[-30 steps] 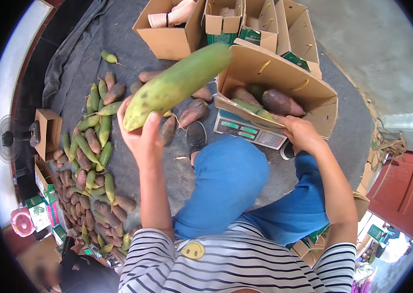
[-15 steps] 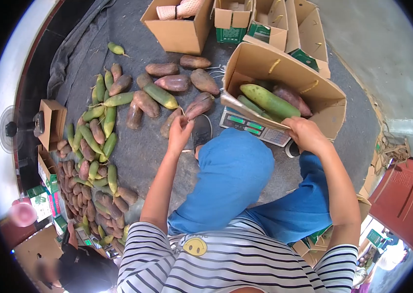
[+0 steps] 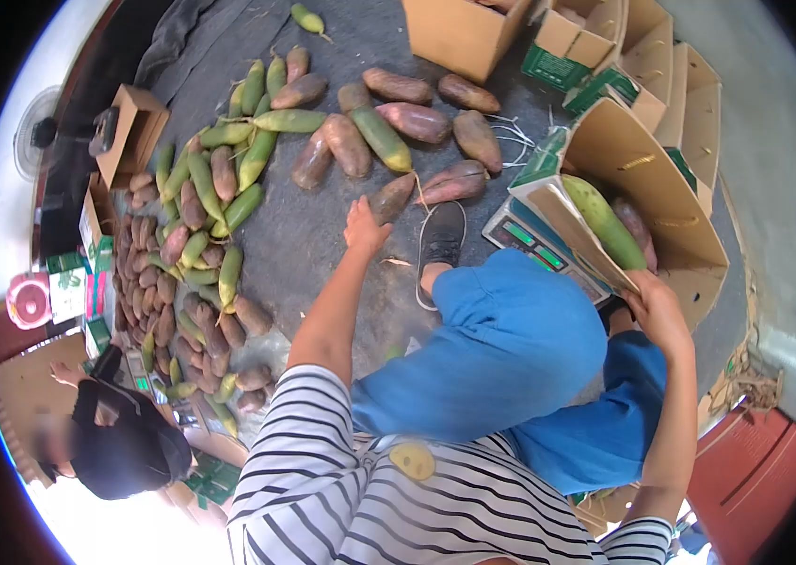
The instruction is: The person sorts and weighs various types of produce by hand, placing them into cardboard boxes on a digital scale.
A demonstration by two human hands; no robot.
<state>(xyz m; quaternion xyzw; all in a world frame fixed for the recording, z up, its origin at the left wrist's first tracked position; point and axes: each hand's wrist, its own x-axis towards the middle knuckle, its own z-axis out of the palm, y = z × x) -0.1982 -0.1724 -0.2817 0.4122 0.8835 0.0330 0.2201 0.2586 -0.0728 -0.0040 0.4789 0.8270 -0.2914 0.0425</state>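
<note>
My left hand (image 3: 366, 229) is wrapped around the near end of a brownish-purple radish (image 3: 392, 197) on the dark floor. A pinkish-purple radish (image 3: 452, 183) with a thin root lies just right of it. With my right hand (image 3: 659, 312) I grip the near rim of an open cardboard box (image 3: 683, 212). The box sits tilted on a digital scale (image 3: 537, 247) with lit green displays. Inside it are a large green radish (image 3: 605, 221) and a purple radish (image 3: 638, 232), partly hidden by the box wall.
Several purple and green radishes (image 3: 384, 138) lie beyond my left hand, with a big pile (image 3: 148, 297) to the left. More cardboard boxes (image 3: 462, 36) line the far side. My shoe (image 3: 442, 235) stands beside the scale. Another person (image 3: 125, 438) works at lower left.
My view has swung, shifting the scene rightward. My left hand has gone from the pinkish radish's thin root to the brownish radish. The box leans more, its rim still in my right hand.
</note>
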